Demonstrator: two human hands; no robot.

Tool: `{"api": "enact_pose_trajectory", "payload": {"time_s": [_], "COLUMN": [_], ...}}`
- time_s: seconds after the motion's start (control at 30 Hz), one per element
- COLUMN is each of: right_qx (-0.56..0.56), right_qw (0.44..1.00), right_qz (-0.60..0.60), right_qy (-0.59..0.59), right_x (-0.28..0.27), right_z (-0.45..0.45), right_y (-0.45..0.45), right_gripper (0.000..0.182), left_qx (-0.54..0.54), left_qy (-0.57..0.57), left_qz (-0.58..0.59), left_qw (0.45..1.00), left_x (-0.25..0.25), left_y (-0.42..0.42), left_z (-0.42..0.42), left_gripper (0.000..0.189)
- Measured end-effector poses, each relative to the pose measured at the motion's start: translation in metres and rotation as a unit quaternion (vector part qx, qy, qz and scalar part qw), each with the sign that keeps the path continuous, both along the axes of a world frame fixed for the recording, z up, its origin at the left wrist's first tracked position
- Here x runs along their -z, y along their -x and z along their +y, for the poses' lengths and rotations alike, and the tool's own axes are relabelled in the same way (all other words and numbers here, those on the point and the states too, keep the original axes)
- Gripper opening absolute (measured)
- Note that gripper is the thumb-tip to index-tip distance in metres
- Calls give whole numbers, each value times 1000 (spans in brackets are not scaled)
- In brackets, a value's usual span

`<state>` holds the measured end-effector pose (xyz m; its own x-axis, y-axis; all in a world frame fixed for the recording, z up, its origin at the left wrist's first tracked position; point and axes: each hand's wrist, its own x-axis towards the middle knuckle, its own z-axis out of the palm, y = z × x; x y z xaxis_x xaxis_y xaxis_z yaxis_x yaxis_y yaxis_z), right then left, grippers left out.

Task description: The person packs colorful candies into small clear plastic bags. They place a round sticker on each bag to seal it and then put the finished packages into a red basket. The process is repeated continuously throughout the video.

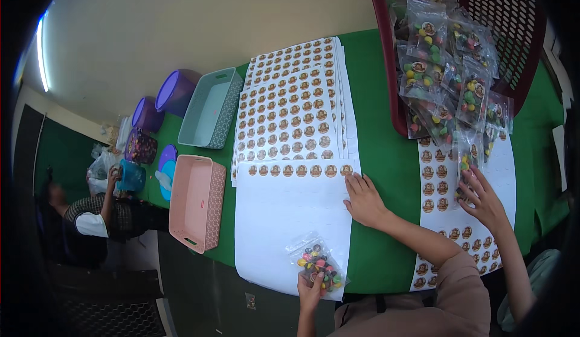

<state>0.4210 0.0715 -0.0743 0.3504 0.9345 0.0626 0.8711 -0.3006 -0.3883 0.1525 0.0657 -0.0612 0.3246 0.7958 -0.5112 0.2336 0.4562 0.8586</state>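
Note:
My left hand (310, 290) pinches a clear zip bag of colourful candies (321, 269) over the near edge of a white sticker sheet (292, 219). The thumb lies across the bag's front, near a round sticker. My right hand (366, 203) rests on the sheet's right edge, its fingertips at the last sticker (346, 170) of the one remaining row. Whether a fingertip has lifted that sticker is too small to tell. Behind this sheet lies a stack of full sheets of round brown stickers (285, 110).
A dark red basket (385, 65) holds many candy bags (423, 76). Right of me, another person's hand (487, 201) touches a bag above a second sticker sheet (503, 192). Pink (195, 201) and green (210, 106) bins stand left. Beyond, a person (93, 214) handles a blue container (132, 176).

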Motion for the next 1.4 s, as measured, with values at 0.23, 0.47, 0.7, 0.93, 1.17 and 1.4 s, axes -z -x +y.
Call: {"api": "enact_pose_trajectory", "payload": {"time_s": [0.23,0.47,0.7,0.93,1.17,1.4], "right_qx": [288,231,144,175,204,250], "right_qw": [648,629,755,821,826,791], "right_qz": [461,490,414,86,-43,-122], "right_qy": [-534,-557,-488,-536,-523,-545], "right_x": [-54,-101,-141,-198,-209,-203], "right_z": [-15,-72,-96,-121,-120,-126], "right_y": [-75,-17,59,127,223,297], "right_gripper": [41,23,15,21,23,21], "left_qx": [2,0,125,297,402,467], "left_qy": [14,18,-17,-22,17,18], "left_qz": [-23,-118,-257,-352,-424,-414], "left_qw": [1000,993,958,887,812,781], "left_x": [8,-14,-94,-156,-185,-180], "left_y": [8,-7,-63,-75,-17,33], "left_z": [2,12,23,16,16,7], "left_gripper": [30,32,36,37,39,42]}}
